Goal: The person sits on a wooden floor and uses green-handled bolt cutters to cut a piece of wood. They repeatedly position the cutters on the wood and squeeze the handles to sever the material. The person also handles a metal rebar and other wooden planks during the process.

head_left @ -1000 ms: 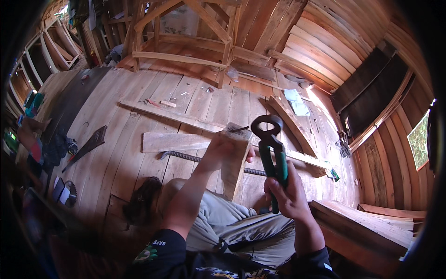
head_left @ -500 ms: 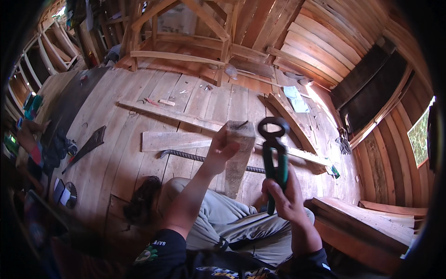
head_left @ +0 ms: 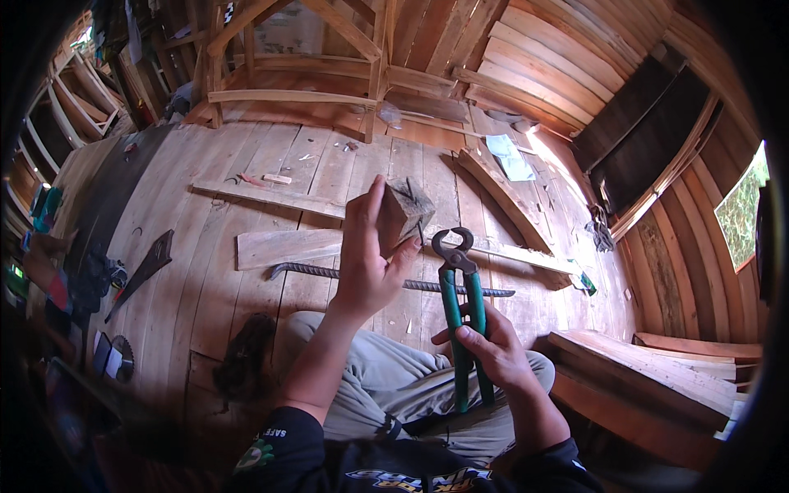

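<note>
My left hand (head_left: pixel 362 263) is wrapped round a short squared wood block (head_left: pixel 404 210), raised above my lap with its end face toward me. Thin dark nails (head_left: pixel 420 230) stick out of that end. In my right hand (head_left: pixel 496 345) is a pair of end-cutting pincers (head_left: pixel 453 300) with green handles. The handles are spread and the round jaws are parted. The jaws point upward, just to the right of and below the block, apart from the nails. My legs (head_left: pixel 394 361) are folded beneath both hands.
Ahead on the plank floor lie a bent ribbed steel bar (head_left: pixel 329 272) and long boards (head_left: pixel 271 198). A handsaw (head_left: pixel 146 269) and a round saw blade (head_left: pixel 123 359) are at the left, near another person's arm (head_left: pixel 48 263). Stacked timber (head_left: pixel 633 374) stands at my right. A wooden frame (head_left: pixel 292 97) stands beyond.
The wood block has tilted up, turning its nailed end into view. The pincers have moved down and left, and their handles and jaws have spread apart.
</note>
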